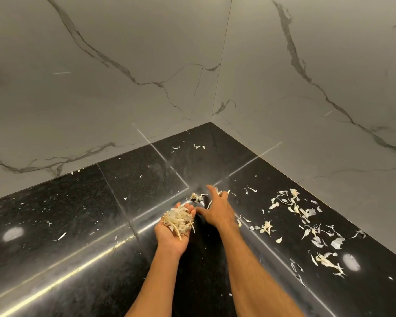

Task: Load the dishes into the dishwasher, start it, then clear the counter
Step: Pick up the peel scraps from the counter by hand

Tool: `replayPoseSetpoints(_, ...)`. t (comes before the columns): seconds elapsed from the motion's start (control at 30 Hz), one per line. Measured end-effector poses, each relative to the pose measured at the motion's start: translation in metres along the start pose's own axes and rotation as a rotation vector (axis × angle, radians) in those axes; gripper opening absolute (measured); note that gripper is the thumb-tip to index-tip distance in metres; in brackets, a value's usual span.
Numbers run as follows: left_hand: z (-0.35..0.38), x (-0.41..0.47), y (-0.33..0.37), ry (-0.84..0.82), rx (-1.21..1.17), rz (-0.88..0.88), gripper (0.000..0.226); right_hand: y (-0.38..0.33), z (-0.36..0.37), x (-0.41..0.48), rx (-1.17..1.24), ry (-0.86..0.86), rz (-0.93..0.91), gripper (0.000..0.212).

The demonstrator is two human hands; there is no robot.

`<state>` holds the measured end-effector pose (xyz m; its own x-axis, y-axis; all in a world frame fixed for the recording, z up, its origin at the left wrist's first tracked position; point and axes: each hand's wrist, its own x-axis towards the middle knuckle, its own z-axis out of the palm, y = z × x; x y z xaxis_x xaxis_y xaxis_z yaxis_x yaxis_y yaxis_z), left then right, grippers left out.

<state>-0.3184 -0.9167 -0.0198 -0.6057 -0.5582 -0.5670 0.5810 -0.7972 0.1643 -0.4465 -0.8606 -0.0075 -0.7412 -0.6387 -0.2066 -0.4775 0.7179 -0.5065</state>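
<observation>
Pale papery vegetable peels [178, 219] lie heaped at lower centre in the left hand [169, 240], cupped palm-up as a scoop. The right hand [217, 210], fingers spread wide and gripping nothing, rakes stray peels [196, 197] across the glossy black stone counter [78, 213].

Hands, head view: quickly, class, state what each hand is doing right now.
Left hand: open, palm up, carrying a pile of peels.
Right hand: open, palm down, fingers spread over scraps on the counter.
</observation>
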Motion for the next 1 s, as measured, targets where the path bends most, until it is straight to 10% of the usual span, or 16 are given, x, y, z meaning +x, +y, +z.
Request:
replayPoseSetpoints(0.33,0.001,-0.001,0.002,0.019,0.029,0.004,0.045,-0.012,0.006,0.020,-0.389,0.140,-0.242,0.022)
replayPoseSetpoints(1.0,-0.004,-0.013,-0.005,0.035,0.053,0.006,0.044,0.000,-0.019,-0.004,-0.259,-0.107,-0.174,0.049)
